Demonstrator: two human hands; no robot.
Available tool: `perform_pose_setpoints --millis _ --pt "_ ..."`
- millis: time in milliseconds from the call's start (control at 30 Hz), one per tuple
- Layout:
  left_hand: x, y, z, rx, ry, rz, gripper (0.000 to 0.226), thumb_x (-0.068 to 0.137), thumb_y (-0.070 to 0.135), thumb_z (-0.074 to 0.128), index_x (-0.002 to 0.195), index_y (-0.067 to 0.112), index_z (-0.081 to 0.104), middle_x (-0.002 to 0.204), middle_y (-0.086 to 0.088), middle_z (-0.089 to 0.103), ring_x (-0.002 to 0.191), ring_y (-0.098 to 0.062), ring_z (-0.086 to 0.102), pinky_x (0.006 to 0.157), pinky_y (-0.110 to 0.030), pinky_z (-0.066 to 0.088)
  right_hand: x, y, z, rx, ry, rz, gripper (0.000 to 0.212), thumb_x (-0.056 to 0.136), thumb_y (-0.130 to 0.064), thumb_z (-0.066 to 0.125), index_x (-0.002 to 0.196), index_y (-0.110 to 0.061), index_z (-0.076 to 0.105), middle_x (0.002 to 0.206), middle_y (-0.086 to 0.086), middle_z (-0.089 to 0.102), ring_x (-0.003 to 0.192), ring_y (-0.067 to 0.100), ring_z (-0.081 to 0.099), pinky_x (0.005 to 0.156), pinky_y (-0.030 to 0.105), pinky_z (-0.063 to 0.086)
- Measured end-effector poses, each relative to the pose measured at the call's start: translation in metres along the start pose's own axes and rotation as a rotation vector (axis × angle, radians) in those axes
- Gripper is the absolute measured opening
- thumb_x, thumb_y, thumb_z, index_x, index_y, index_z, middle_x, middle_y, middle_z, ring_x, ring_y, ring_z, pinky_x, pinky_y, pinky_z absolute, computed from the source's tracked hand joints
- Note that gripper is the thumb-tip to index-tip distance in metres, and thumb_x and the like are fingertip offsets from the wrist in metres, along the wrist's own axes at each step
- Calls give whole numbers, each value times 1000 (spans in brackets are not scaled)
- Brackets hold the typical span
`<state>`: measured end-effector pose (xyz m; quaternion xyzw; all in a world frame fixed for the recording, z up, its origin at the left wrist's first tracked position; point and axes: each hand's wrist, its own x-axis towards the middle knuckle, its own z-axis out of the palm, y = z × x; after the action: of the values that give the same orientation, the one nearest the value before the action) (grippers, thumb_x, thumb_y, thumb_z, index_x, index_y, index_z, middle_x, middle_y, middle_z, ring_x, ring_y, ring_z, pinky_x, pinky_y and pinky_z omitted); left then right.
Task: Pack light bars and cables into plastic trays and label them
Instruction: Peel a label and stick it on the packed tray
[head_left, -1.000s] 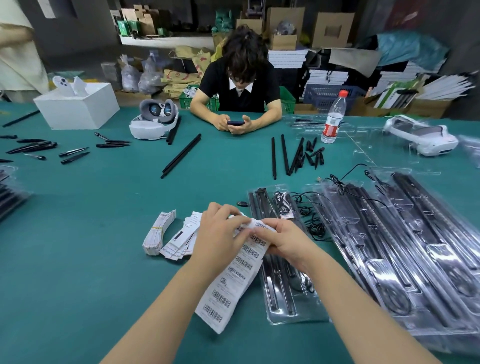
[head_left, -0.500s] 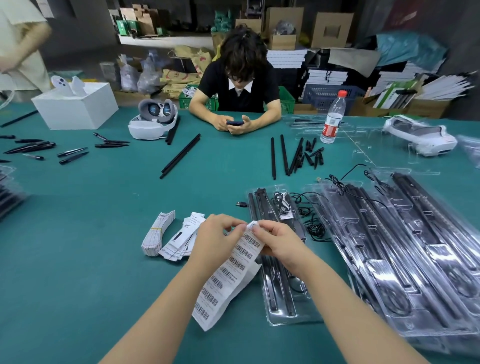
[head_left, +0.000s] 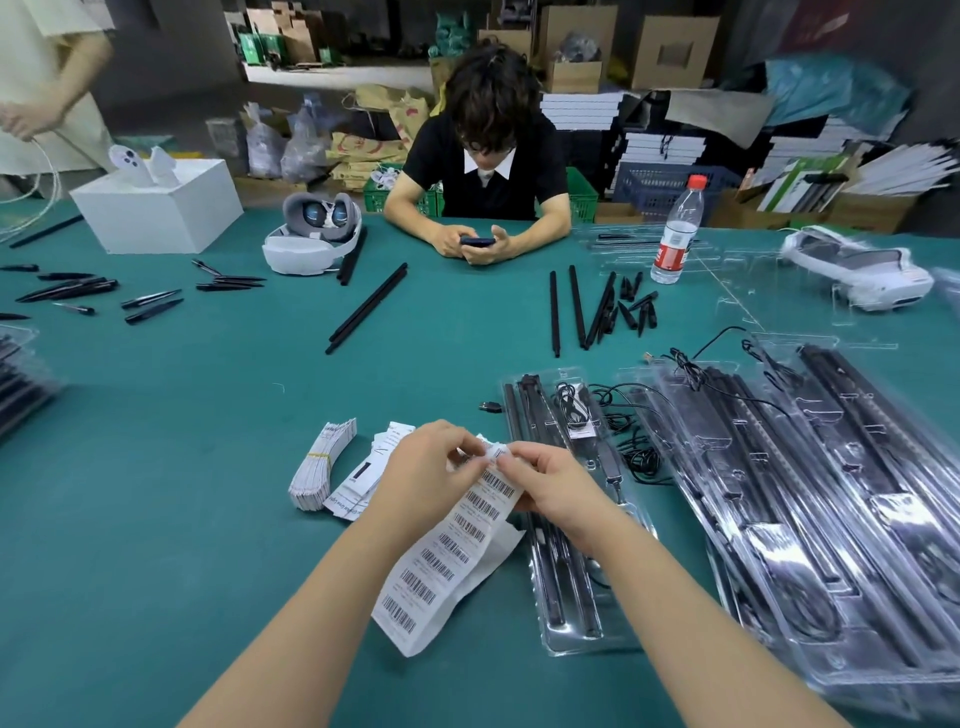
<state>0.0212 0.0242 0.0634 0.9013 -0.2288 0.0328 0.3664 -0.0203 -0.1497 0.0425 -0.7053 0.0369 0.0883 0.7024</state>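
**Peeling a barcode label off the strip**

Labelling step in hand, by the look of it. Left hand (head_left: 423, 465) curled, fingertips pinching the top end of the barcode label strip (head_left: 441, 551). Right hand (head_left: 548, 483) curled too, thumb and forefinger nipping the same top edge just beside the left fingertips, apparently working one sticker loose from its backing; whether a label is already free, too small to tell. Rest of the strip hanging down from both hands toward the wearer, lower end curling onto the green counter (head_left: 156, 519).

Directly under and beyond the right hand: a clear plastic tray (head_left: 566, 623), already holding black light bars (head_left: 524, 415) and a coiled cable (head_left: 571, 410), apparently packed and likely next to take a sticker. Further right of the right hand, well apart: a fanned stack of filled trays (head_left: 831, 519), several overlapping. Loose black cables (head_left: 641, 457) between that stack and the near tray.

Left of the left hand, near: a banded bundle of paper slips (head_left: 322, 467) and a few loose white slips (head_left: 363, 478), touching each other.

Next move, as a judgement: lifting the sticker clean off without tearing or folding it onto itself, then carrying it right and down to a flat patch of the near tray and pressing it smooth. Left hand needed for steadying the strip. Risk: adhesive catching a fingertip or the strip.
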Motion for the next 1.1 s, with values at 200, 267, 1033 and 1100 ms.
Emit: perform_pose_setpoints --millis 200,267,1033,1100 --pt "1 -5 0 -37 5 -53 8 91 27 67 85 27 72 84 15 66 82 3 58 67 -10 38 3 1 0 -65 -5 1 20 102 -21 55 106 -10 72 97 11 75 91 21 73 80 34 60" --pt "2 -7 0 -34 20 -59 10 92 26 66 82 30 69 81 17 66 84 4 57 65 -8 38 4 3 0 -122 2 0 20 102 -23 55 104 -14 73 98 10 75 95 25 72 87 41 59" --pt "4 37 8 -580 327 -249 27 93 16 57 106 40 62 77 4 65 67 -9 58 65 -21 49 -6 -5 23 -777 372 -531 41 89 -29 71 128 -25 58 123 -18 57 112 3 56 94 26 48" --pt "4 49 13 -626 277 -262 28 90 13 55 97 37 68 77 3 66 72 -13 61 71 -32 52 -14 -4 18 -721 432 -500 32 90 -29 68 121 -25 61 113 -21 58 99 1 59 85 33 54"
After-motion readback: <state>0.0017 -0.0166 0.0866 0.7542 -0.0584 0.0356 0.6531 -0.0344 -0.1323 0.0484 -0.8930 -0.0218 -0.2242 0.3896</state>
